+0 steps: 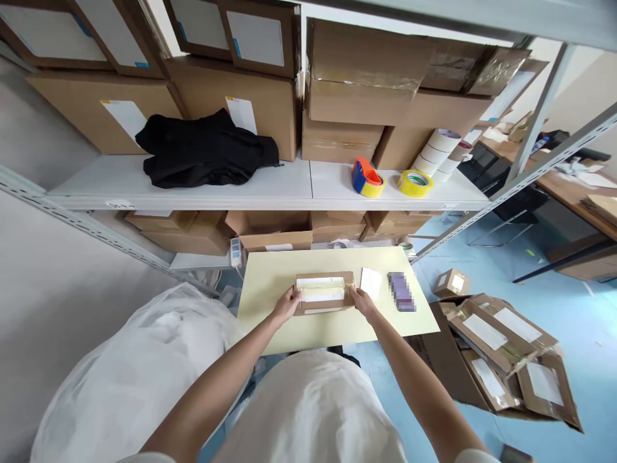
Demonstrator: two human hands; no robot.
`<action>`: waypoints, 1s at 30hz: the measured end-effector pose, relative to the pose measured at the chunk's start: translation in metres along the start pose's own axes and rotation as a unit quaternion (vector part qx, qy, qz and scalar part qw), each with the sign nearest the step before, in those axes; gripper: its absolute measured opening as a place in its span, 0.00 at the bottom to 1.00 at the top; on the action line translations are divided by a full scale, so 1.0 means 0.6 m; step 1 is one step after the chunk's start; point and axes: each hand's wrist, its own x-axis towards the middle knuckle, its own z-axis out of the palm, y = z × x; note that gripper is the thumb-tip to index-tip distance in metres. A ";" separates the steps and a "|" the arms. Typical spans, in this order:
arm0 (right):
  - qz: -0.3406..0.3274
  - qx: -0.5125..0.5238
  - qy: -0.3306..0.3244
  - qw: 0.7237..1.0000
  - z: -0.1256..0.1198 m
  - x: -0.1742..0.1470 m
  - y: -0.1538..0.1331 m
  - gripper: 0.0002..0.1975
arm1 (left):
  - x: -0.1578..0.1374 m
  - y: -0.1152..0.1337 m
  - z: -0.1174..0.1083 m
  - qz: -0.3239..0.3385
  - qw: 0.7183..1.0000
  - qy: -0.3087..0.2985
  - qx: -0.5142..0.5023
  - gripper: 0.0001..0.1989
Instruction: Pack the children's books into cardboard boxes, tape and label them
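Head view: left hand (286, 303) pinches the left end of a taped box (324, 302); right hand (364, 302) pinches its right end. Box is at the middle of the yellow table (270, 270), left of a white paper (371, 283).

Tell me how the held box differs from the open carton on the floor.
The held box is smaller than the open carton. The held box looks taped shut, while the open carton holds boxes. Left hand and right hand grip the held box; the open carton sits on the floor. Both are brown cardboard.
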 end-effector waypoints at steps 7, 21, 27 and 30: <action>-0.086 0.041 -0.007 0.995 -0.006 0.004 0.026 0.22 | 0.000 0.014 0.001 0.103 0.980 0.104 0.133 0.38; -0.116 -0.312 0.005 0.943 -0.094 0.110 0.137 0.30 | 0.000 0.147 0.122 0.221 0.919 -0.010 0.326 0.31; -0.146 -0.360 -0.029 0.921 -0.091 0.146 0.161 0.29 | 0.003 0.163 0.167 0.174 0.907 0.029 0.381 0.28; -0.173 -0.379 -0.044 0.908 -0.094 0.131 0.176 0.25 | 0.005 0.172 0.185 0.147 0.898 0.057 0.410 0.27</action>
